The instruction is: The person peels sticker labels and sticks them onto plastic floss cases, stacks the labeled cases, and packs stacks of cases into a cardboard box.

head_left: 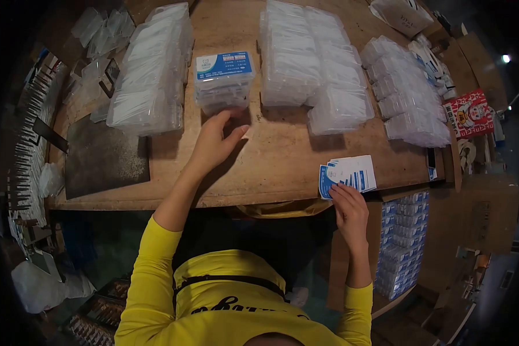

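My left hand (219, 138) is at the near side of a small stack of clear plastic boxes (222, 92), its thumb and fingers apart. A blue and white printed card (225, 65) lies on top of that stack. On the right, my right hand (348, 206) rests its fingertips on the near left corner of a fanned pile of blue and white cards (354, 172) at the table's front edge. Whether it pinches a card cannot be made out.
Long rows of filled clear boxes stand on the wooden table (271, 167) at left (153, 69), centre (314, 57) and right (406, 92). A dark mat (106, 158) lies front left. Below the table at right, a carton holds stacked blue and white boxes (402, 245).
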The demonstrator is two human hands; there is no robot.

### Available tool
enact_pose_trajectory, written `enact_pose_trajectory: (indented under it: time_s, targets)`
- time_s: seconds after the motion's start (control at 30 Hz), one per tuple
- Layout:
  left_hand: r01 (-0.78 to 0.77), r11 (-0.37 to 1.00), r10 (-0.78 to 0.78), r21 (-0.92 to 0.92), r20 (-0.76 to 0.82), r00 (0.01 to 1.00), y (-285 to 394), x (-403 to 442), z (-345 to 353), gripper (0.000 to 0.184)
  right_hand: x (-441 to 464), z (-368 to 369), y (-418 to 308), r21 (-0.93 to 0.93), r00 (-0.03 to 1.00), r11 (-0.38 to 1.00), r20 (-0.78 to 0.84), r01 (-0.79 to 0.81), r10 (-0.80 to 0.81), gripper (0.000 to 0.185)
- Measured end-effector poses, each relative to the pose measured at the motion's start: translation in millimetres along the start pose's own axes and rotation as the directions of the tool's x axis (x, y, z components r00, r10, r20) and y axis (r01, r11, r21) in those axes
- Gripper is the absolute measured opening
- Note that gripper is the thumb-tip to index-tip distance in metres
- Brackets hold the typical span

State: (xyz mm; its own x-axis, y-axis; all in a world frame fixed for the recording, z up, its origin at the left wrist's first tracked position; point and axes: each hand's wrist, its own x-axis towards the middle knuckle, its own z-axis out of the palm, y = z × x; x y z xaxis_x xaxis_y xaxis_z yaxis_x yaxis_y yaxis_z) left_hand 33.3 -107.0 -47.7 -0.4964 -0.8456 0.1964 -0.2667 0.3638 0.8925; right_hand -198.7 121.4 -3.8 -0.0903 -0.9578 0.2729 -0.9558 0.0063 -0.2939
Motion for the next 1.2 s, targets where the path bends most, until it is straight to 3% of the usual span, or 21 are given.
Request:
enact_pose_trajectory:
  time_s: [0.1,0.17,0.23,0.27,0.3,0.33,0.4,0.5,0.6,0.63,0.73,0.8,1.0,1.13,1.2]
  targets:
    - [-0.001,0.998,-0.005,-0.063,-0.095,0.995,-4,13,-7,0.033,0,0,-6,-0.001,0.995,1.0,-0.097,-0.015,0.015,0.032]
    - [0.039,0.999,-0.04,-0.01,-0.054,0.998,20,11,-12,0.028,7,-2,-17,0.014,0.98,1.0,-0.2,0.002,0.001,0.034]
    - [-0.015,0.999,0.016,-0.049,0.022,1.0,39,-4,-5,0.026,14,-1,-29,0.018,0.967,0.998,-0.251,0.055,-0.049,0.035]
    - [0.05,0.975,-0.024,-0.215,0.118,0.993,52,-18,3,0.02,19,0,-35,0.018,0.959,0.997,-0.275,0.082,-0.073,0.036]
    - [0.343,0.816,-0.16,-0.465,0.388,0.908,61,-30,8,0.019,24,2,-41,0.005,0.947,0.993,-0.303,0.116,-0.109,0.034]
    - [0.422,0.789,-0.113,-0.447,0.569,0.814,74,-41,9,0.017,28,3,-47,0.001,0.941,0.992,-0.316,0.13,-0.123,0.032]
    - [0.593,0.569,-0.159,-0.57,0.631,0.759,89,-64,25,0.014,35,4,-59,-0.004,0.927,0.987,-0.34,0.163,-0.155,0.03]
    - [0.597,0.424,-0.177,-0.68,0.585,0.792,90,-77,35,0.013,36,7,-67,-0.015,0.931,0.985,-0.324,0.171,-0.166,0.029]
    - [0.587,0.426,-0.211,-0.688,0.555,0.804,90,-80,35,0.012,35,9,-69,0.091,0.941,0.982,-0.312,0.164,-0.128,0.031]
    - [0.519,0.502,-0.182,-0.692,0.503,0.845,90,-81,36,0.011,35,9,-70,0.144,0.946,0.977,-0.307,0.158,-0.107,0.031]
    - [0.287,0.741,-0.062,-0.607,0.364,0.929,93,-82,36,0.009,30,4,-77,0.543,0.972,0.837,-0.223,0.067,0.067,0.03]
    - [0.101,0.893,0.043,-0.439,0.305,0.951,102,-82,32,0.008,29,4,-78,0.555,0.969,0.826,-0.243,0.097,0.049,0.026]
    - [-0.205,0.948,0.259,-0.241,0.217,0.941,105,-84,33,0.013,22,4,-73,0.54,0.976,0.835,-0.217,0.106,0.017,0.021]
    - [-0.189,0.952,0.252,-0.24,0.266,0.93,102,-90,36,0.014,14,1,-70,0.592,0.988,0.804,-0.145,0.048,0.048,0.017]
    - [-0.145,0.965,0.211,-0.217,0.322,0.923,100,-97,37,0.016,3,-1,-61,0.703,0.983,0.701,-0.013,-0.12,0.182,0.015]
